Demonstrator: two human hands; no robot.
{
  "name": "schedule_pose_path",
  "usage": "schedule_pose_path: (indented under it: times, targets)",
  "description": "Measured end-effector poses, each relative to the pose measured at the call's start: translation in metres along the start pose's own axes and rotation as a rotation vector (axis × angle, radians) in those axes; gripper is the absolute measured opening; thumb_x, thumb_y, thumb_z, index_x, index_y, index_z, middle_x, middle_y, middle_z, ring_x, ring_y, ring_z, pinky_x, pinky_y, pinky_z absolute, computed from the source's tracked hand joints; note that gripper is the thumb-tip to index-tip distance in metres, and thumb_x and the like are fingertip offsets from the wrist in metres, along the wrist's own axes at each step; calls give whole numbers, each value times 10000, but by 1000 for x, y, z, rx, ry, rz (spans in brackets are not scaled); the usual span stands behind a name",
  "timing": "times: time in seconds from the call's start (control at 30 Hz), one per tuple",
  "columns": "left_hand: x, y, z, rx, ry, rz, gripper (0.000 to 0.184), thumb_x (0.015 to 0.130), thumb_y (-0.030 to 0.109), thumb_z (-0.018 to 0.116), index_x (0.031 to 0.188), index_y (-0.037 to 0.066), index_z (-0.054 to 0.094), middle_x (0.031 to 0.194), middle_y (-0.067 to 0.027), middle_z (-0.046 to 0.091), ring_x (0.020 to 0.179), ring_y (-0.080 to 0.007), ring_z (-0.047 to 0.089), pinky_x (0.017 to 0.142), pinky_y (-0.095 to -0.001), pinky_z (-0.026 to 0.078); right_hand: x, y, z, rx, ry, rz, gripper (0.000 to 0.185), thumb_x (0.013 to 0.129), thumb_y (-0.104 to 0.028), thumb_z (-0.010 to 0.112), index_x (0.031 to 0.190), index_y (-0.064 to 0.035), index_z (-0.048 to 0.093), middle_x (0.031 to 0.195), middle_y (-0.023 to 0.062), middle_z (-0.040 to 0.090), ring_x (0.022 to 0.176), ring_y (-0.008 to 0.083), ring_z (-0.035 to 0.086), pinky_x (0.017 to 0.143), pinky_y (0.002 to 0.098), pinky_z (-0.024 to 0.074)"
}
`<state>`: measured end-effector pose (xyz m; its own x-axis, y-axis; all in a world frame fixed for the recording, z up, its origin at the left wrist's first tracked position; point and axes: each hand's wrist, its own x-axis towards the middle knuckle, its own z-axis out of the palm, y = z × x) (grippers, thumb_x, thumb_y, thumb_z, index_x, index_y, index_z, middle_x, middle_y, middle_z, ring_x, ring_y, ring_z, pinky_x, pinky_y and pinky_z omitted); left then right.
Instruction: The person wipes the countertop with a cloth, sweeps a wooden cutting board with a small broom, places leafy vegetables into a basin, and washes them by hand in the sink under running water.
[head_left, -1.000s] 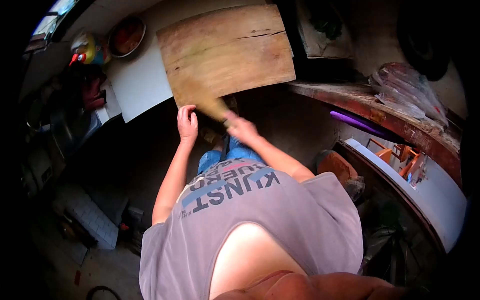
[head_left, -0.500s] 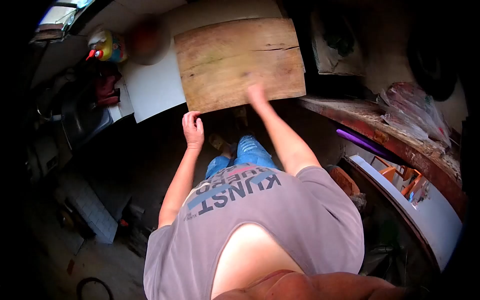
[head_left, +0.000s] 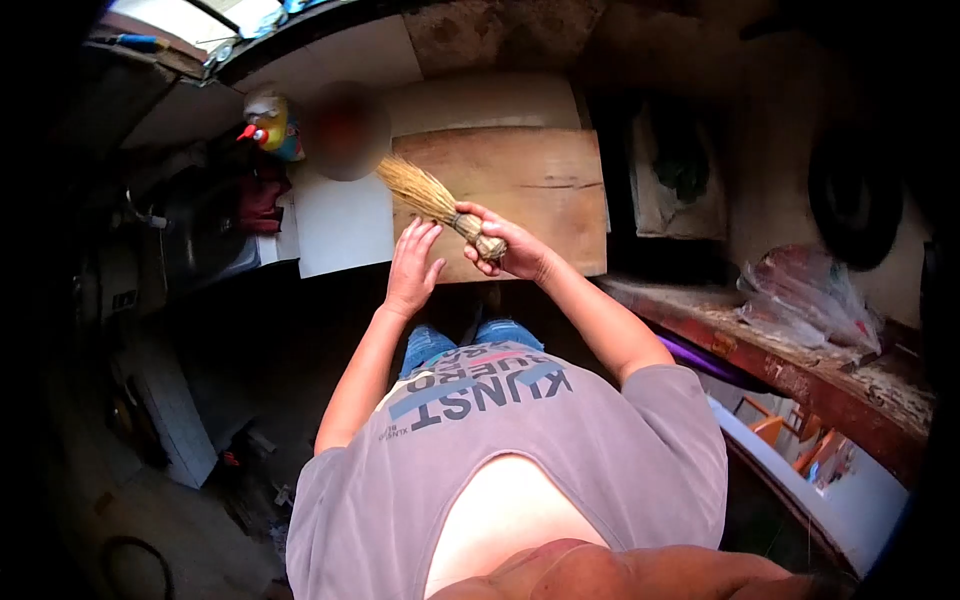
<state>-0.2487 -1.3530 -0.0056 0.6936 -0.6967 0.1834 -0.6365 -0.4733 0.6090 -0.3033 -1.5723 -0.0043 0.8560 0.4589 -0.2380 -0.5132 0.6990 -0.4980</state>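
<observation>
A short straw hand broom (head_left: 422,193) is held by its bound end in my right hand (head_left: 513,246), above the wooden board (head_left: 530,165). Its bristles fan out toward the upper left. My left hand (head_left: 412,268) is at the near left corner of the board, with fingers spread and nothing in them. Whether its fingertips touch the board I cannot tell. Under the board's left side lies a white panel (head_left: 345,230).
A yellow bottle with a red cap (head_left: 258,134) stands at the far left, beside a blurred round thing (head_left: 345,130). Right of the board runs a worn wooden ledge (head_left: 700,315) with a clear plastic bag (head_left: 810,300) on it. A dark red cloth (head_left: 262,203) is at left.
The straw broom now shows in my right hand, which was blurred low over the board before. My left hand has moved slightly right from the board's corner, its fingers spreading. The view has shifted.
</observation>
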Motion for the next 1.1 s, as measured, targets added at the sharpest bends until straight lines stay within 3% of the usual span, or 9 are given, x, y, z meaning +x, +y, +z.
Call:
schedule_pose_path:
  times: [0.2, 0.27, 0.3, 0.4, 0.43, 0.57, 0.83, 1.0, 1.1]
  targets:
    - [52, 21, -14, -46, 229, 30, 492, 768, 77, 640, 1232, 34, 482, 1271, -177, 452, 1196, -359, 429, 1043, -423, 331, 18, -68, 60, -133, -141, -162, 534, 925, -474, 457, 1350, -171, 342, 935, 130, 609, 763, 220, 635, 552, 276, 515]
    - [63, 30, -27, -256, 296, -98, 427, 779, 67, 629, 1185, 26, 501, 1208, -167, 486, 1125, -330, 484, 992, -397, 391, 27, -89, 71, -215, -159, -215, 515, 924, -437, 468, 1333, -146, 352, 997, 153, 610, 826, 263, 640, 611, 328, 539]
    - [69, 37, -35, -449, 338, -125, 349, 819, 73, 611, 1150, 26, 511, 1152, -132, 521, 1061, -255, 528, 919, -351, 448, 32, -99, 69, -258, -150, -207, 508, 902, -363, 504, 1333, -135, 359, 1043, 155, 603, 864, 270, 642, 649, 356, 541]
    - [78, 36, -50, -821, 277, -218, 321, 861, 95, 591, 1167, 36, 514, 1148, -95, 532, 1057, -185, 529, 879, -316, 469, 33, -120, 80, -490, -76, -276, 511, 851, -218, 542, 1323, -109, 381, 1066, 129, 601, 872, 252, 647, 702, 326, 531]
    - [81, 37, -56, -839, 248, -187, 350, 889, 175, 602, 1199, 47, 500, 1154, -68, 524, 1030, -161, 535, 875, -312, 466, 33, -125, 83, -581, -34, -302, 469, 877, -103, 503, 1328, -116, 372, 1054, 108, 606, 856, 216, 651, 717, 310, 526]
    - [96, 51, -79, -1222, 137, -233, 445, 889, 309, 617, 1224, 59, 464, 1139, -67, 519, 993, -170, 565, 836, -308, 485, 40, -139, 107, -771, 128, -368, 440, 914, -8, 421, 1331, -132, 355, 991, 79, 640, 820, 156, 654, 689, 282, 530]
    - [139, 42, -102, -1190, 250, -234, 444, 836, 309, 689, 1151, 53, 507, 1036, -64, 536, 918, -136, 558, 732, -274, 513, 72, -153, 128, -959, 375, -512, 408, 867, 26, 456, 1254, -102, 424, 828, 99, 673, 704, 141, 668, 572, 245, 533]
    - [170, 33, -122, -1044, 384, -148, 212, 855, 194, 673, 968, 41, 580, 794, 7, 582, 725, -73, 541, 653, -211, 453, 92, -164, 139, -1106, 486, -605, 369, 882, -4, 503, 1239, -91, 475, 724, 46, 631, 596, 102, 628, 488, 230, 512]
    - [186, 21, -134, -952, 377, -104, 195, 876, 206, 645, 939, 47, 550, 824, -2, 575, 762, -96, 544, 703, -245, 462, 98, -172, 158, -1085, 543, -567, 360, 844, -9, 532, 1196, -76, 507, 640, 48, 621, 511, 93, 600, 459, 233, 491]
